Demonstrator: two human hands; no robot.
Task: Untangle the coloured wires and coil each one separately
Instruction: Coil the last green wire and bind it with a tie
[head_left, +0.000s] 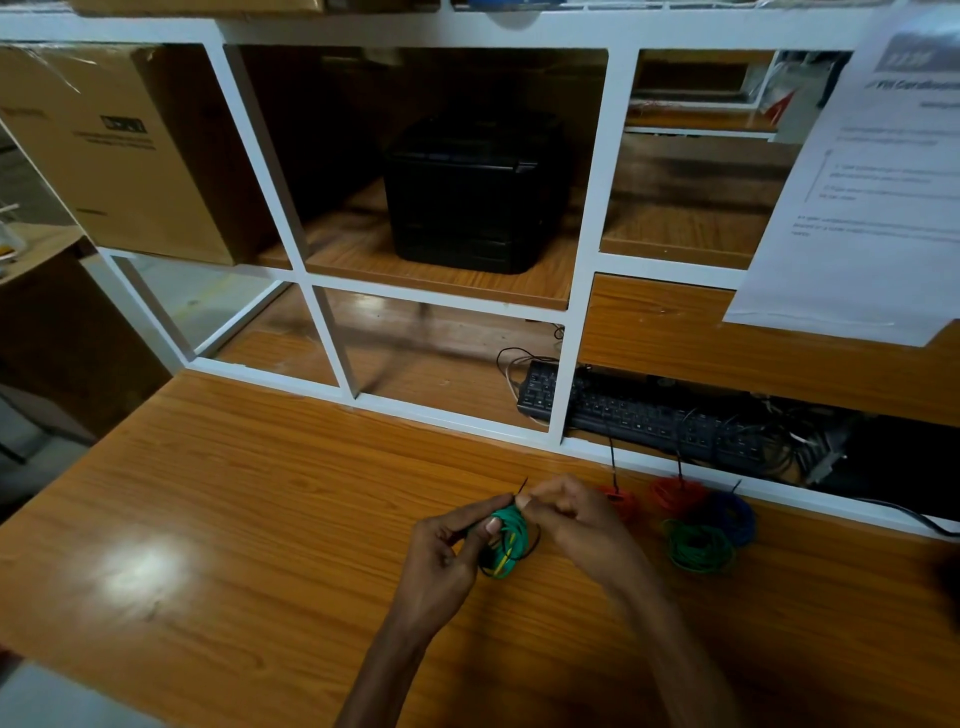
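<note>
A small coil of green and yellow wire (508, 540) is held above the wooden table (249, 519). My left hand (448, 551) grips its left side with thumb over the turns. My right hand (571, 514) pinches the top of the same coil, where a thin black tie end sticks up. To the right lie finished coils on the table: two red ones (623, 501) (678, 493), a blue one (737, 514) and a green one (698, 551), with black ties standing up from some of them.
A white frame shelf (569, 332) rises behind the table. A black keyboard (639, 410) with tangled cables lies under it at right. A black printer (475, 192) and a cardboard box (119, 150) sit on the shelf. A printed sheet (862, 197) hangs at right.
</note>
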